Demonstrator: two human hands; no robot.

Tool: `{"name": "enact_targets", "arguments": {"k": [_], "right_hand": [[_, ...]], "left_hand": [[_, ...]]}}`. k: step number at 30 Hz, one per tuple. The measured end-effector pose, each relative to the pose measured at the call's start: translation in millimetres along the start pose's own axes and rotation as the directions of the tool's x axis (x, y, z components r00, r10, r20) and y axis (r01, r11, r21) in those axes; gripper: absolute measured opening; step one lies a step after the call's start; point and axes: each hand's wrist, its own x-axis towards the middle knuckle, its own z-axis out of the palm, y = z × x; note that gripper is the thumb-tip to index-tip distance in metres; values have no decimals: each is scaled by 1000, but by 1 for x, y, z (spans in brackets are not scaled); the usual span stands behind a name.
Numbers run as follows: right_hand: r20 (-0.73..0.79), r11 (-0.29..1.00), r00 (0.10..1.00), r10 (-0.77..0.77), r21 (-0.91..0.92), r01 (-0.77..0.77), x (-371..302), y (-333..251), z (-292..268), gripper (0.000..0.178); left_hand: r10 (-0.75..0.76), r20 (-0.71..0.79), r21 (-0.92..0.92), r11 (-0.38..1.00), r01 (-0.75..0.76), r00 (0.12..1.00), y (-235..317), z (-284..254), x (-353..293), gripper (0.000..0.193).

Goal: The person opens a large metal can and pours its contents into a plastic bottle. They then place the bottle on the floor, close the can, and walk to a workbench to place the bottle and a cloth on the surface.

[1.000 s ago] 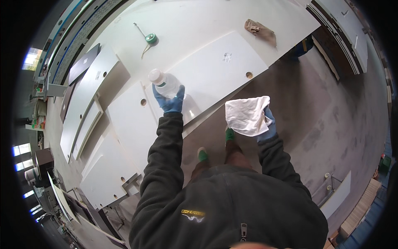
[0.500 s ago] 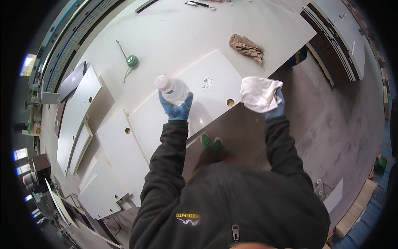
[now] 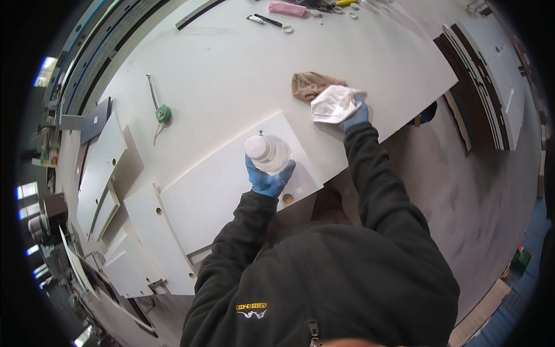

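Observation:
My left hand (image 3: pixel 269 180), in a blue glove, is wrapped round a clear bottle (image 3: pixel 278 159) with a white cap, held over a white board (image 3: pixel 217 179). The board has a round hole near its near right corner and lies on the large white table. In my right hand (image 3: pixel 354 115), also gloved in blue, is a folded white cloth (image 3: pixel 334 105). That cloth is at the near edge of a crumpled brown cloth (image 3: pixel 306 84) on the table and partly covers it. The fingers of my right hand are mostly hidden behind the white cloth.
A green tape measure (image 3: pixel 163 113) lies on the table (image 3: pixel 219 75) with its blade out. At the far edge are a pink pouch (image 3: pixel 287 8) and several small tools. More white panels (image 3: pixel 156 237) with holes lie at left. A stack of panels (image 3: pixel 483 81) stands at right.
My right hand has carried the white cloth left and away from me, to the brown cloth. My left hand, still holding the bottle, has moved right along the board.

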Motion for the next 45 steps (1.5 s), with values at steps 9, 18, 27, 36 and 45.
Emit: {"name": "enact_targets", "arguments": {"k": [9, 18, 27, 36, 45], "right_hand": [[71, 497, 942, -329, -835, 237, 35, -60, 165, 58], [28, 145, 769, -638, -977, 155, 1, -66, 182, 49], [228, 74, 956, -182, -967, 245, 168, 4, 176, 43], [53, -896, 930, 363, 292, 334, 146, 3, 91, 68], [-133, -852, 962, 237, 448, 271, 146, -40, 38, 71]], "left_hand": [[16, -197, -80, 996, -32, 980, -24, 116, 83, 89], [71, -119, 12, 997, -70, 990, -31, 139, 123, 67], [183, -346, 229, 968, -106, 920, -55, 121, 119, 109], [-91, -401, -432, 896, -100, 912, -53, 145, 107, 80], [210, -361, 128, 976, -175, 908, -114, 146, 96, 112]]}}
